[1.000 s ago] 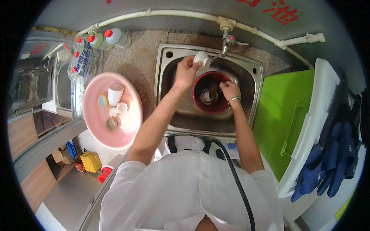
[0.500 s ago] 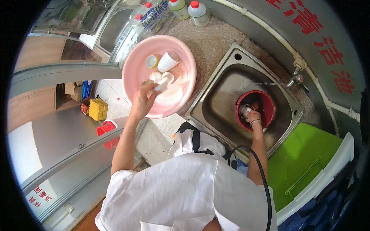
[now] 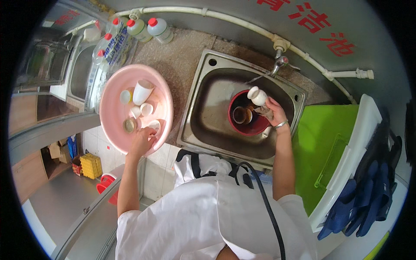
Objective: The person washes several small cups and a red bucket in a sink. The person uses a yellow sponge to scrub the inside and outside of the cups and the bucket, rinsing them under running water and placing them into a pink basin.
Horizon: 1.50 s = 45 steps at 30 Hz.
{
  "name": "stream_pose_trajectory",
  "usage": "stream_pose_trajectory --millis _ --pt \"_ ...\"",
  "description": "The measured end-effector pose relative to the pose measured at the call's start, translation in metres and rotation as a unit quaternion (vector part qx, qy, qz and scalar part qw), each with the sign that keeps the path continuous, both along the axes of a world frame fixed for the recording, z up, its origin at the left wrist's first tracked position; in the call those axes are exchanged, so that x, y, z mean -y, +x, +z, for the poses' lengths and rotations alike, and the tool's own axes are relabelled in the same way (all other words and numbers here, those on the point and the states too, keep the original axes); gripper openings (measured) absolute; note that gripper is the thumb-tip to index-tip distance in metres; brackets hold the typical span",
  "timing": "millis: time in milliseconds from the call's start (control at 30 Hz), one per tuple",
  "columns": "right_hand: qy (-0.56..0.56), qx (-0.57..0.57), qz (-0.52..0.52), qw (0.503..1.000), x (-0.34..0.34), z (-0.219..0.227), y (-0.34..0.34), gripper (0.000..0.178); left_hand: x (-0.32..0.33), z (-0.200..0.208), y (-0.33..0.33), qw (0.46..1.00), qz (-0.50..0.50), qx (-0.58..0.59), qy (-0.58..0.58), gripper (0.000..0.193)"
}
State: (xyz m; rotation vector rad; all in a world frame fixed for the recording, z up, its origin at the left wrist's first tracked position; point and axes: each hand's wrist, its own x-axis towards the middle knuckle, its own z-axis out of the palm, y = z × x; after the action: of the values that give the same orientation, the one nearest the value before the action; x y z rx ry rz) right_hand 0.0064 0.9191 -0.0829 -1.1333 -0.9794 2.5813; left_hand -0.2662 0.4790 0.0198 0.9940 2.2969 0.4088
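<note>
White vessel (image 3: 257,96), pink basin (image 3: 112,103)

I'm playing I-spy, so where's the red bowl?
In the head view, the red bowl is right of centre, inside the metal sink, near the tap and right hand.

Large red Chinese characters (image 3: 311,18) slant down the grey wall (image 3: 368,47) at the upper right of the frame, the first one clipped by the top edge. At upper left I make out bold blue lettering (image 3: 116,48) on clear plastic wrap (image 3: 128,53). Labels on the two red-capped bottles (image 3: 160,31) beside it are too small to read.
</note>
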Motion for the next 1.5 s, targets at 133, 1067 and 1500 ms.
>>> stream_pose_trajectory --millis 133,1067,1500 --pt "0.188 0.04 -0.046 0.98 0.0 0.027 -0.035 0.025 -0.021 0.036 -0.015 0.999 0.004 -0.033 0.005 0.024" --pt "0.235 0.037 0.146 0.96 -0.046 0.059 -0.062 0.016 -0.351 -0.035 0.028 0.825 -0.186 0.519 0.128 0.017" --pt "0.377 0.234 0.012 0.896 -0.009 0.019 -0.114 0.025 -0.338 -0.047 0.076 0.914 -0.018 0.253 0.318 0.013"
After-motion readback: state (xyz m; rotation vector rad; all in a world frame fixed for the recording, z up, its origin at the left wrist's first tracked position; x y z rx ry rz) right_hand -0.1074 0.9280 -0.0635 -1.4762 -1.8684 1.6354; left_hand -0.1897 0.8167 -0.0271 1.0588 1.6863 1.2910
